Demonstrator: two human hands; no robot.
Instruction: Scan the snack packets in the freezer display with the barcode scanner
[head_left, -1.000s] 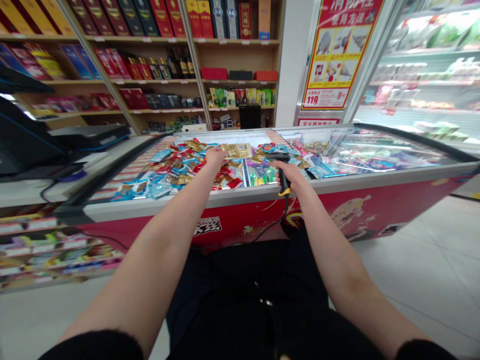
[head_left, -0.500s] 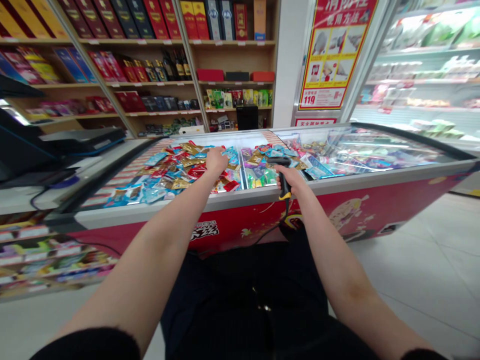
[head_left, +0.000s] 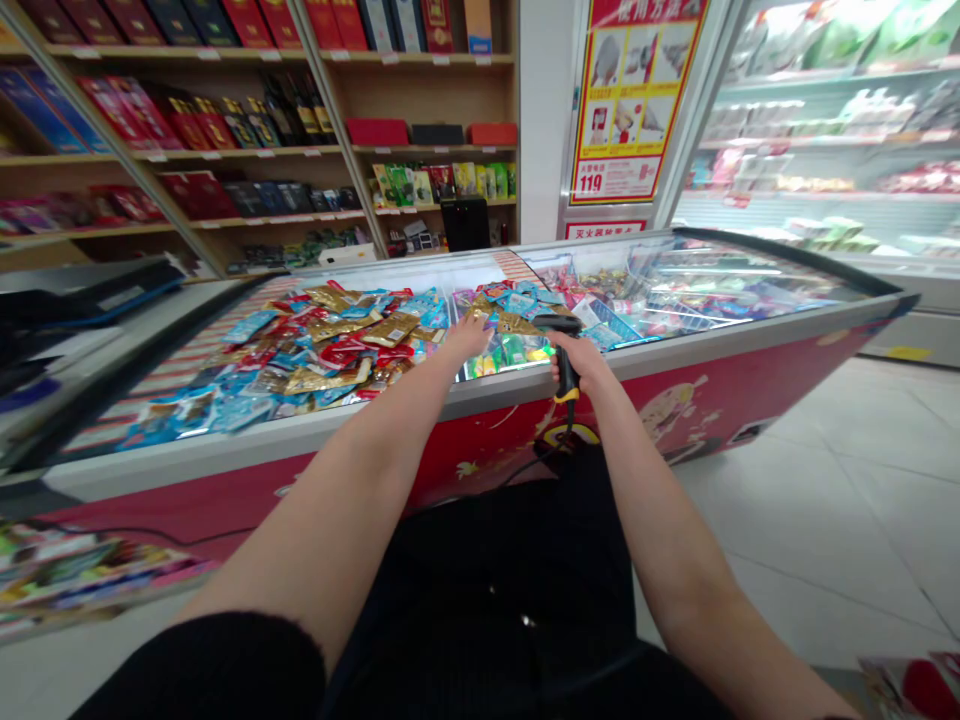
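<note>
Barcode scanner stands nearly upright by the front rim of the chest freezer, its handle wrapped by the right hand, probably so that its head clears the glass. The left hand reaches over the freezer top, just beside the heaped foil packets; its fingers are too blurred to tell how far they part or whether they hold anything. Below, the cord hangs down the front, perhaps limiting reach, and stocked shelves stand behind
</note>
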